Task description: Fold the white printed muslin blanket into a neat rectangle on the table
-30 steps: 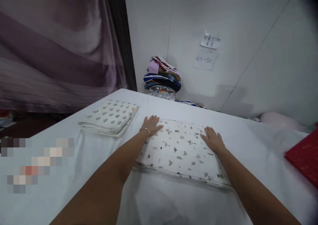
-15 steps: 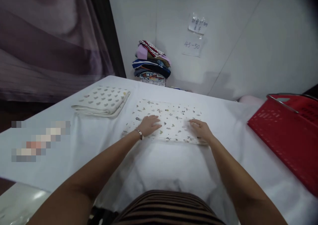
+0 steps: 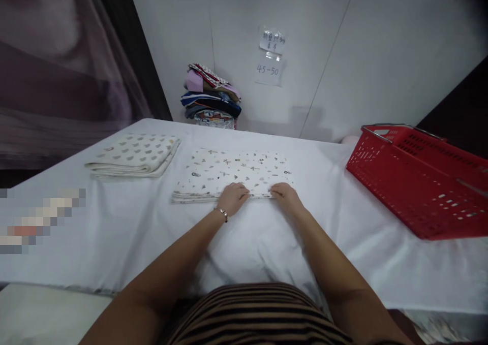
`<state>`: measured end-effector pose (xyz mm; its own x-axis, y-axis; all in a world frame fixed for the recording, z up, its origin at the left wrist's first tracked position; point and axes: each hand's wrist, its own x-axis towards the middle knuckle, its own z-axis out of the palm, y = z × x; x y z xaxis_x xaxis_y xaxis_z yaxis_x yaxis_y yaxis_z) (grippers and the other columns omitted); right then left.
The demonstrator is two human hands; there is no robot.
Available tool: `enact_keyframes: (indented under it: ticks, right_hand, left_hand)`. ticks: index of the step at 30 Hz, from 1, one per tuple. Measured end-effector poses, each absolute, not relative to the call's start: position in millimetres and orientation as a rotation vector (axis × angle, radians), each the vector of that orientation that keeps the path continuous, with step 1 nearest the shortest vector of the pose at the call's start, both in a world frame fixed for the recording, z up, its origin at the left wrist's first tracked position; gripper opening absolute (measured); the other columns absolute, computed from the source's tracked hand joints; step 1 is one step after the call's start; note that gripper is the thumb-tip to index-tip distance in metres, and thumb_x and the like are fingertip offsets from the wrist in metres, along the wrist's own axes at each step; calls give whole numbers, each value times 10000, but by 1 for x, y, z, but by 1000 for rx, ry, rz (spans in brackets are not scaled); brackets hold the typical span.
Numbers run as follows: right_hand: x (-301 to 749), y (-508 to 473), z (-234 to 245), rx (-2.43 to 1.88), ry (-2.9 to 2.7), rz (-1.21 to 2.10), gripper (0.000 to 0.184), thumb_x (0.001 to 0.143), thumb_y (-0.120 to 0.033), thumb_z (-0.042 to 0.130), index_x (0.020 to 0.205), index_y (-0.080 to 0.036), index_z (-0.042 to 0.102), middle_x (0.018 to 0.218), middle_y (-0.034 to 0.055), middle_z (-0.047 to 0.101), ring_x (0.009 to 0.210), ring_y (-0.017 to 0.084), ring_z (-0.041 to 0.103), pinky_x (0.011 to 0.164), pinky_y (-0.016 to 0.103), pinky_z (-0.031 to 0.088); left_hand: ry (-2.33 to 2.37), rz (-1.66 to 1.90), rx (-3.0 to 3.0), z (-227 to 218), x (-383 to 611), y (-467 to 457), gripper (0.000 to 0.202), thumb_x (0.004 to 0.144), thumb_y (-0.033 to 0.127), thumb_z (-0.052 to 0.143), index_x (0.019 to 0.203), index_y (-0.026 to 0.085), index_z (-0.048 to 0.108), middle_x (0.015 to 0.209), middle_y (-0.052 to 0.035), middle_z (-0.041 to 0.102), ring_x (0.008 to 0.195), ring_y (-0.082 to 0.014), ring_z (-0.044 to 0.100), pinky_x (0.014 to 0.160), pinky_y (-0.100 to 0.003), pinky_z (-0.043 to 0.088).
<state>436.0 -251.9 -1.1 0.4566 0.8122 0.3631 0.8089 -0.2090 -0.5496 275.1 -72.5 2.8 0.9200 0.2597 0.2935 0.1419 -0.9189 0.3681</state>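
A folded white cloth with small dark prints [image 3: 232, 172] lies flat in the middle of the white-covered table [image 3: 152, 233]. My left hand [image 3: 233, 198], with a bracelet at the wrist, rests on the cloth's near edge with the fingers curled down onto it. My right hand [image 3: 285, 196] sits beside it on the same edge, fingers also bent over the fabric. The two hands are close together at the middle of that edge.
A second folded cloth with grey prints [image 3: 133, 154] lies at the left. A red plastic basket [image 3: 419, 177] stands at the right. A pile of folded clothes [image 3: 211, 98] sits against the white wall under two paper notes [image 3: 270, 55]. A curtain [image 3: 57, 81] hangs left.
Both hands have slid back from the far part of the printed cloth to its near edge and drawn together. The view has pulled back and turned right, showing the red basket.
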Motion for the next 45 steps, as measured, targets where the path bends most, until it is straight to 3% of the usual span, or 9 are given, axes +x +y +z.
enact_keyframes:
  ticks: [9, 18, 23, 35, 41, 45]
  right_hand:
    - [441, -249, -10, -2062, -1495, -58, 188, 845, -200, 537, 937, -217, 700, 996, 53, 646, 972, 208, 521, 863, 340, 430]
    - [443, -249, -10, -2030, -1474, -23, 222, 895, -213, 437, 881, -198, 658, 957, 66, 637, 938, 203, 523, 855, 357, 415]
    - [444, -253, -11, -2031, -1505, -34, 205, 873, -254, 499, 1001, -216, 655, 1044, 60, 616, 1001, 208, 501, 894, 357, 397]
    - [440, -255, -9, -2053, -1518, -90, 248, 912, -232, 403, 942, -200, 648, 1008, 81, 627, 960, 212, 517, 857, 369, 415]
    - [437, -261, -2, -2047, -1571, -63, 238, 900, -259, 437, 946, -201, 663, 1006, 79, 629, 953, 213, 521, 866, 380, 414]
    - [437, -262, 0, -2047, -1582, -33, 232, 879, -303, 483, 1001, -217, 661, 1032, 78, 621, 976, 218, 519, 871, 391, 415]
  left_hand:
    - [463, 435, 2689, 1, 286, -83, 219, 800, 325, 535, 925, 239, 694, 973, -34, 636, 932, -204, 529, 860, -363, 418]
    - [557, 465, 2541, 4, 292, -85, 212, 804, 310, 500, 757, 241, 695, 852, -15, 647, 870, -173, 542, 825, -340, 413]
    - [466, 610, 2528, 1, 288, -90, 205, 834, 287, 466, 784, 219, 652, 874, -21, 634, 881, -165, 529, 829, -331, 395]
    - [316, 604, 2635, -6, 284, -89, 224, 870, 279, 419, 846, 215, 632, 912, -42, 628, 906, -180, 510, 835, -356, 383]
    - [296, 582, 2645, -6, 283, -88, 201, 864, 292, 443, 852, 214, 628, 911, -37, 630, 908, -179, 514, 823, -342, 389]
    - [314, 547, 2644, -7, 283, -87, 217, 834, 337, 502, 963, 219, 632, 964, -42, 626, 947, -195, 513, 845, -353, 392]
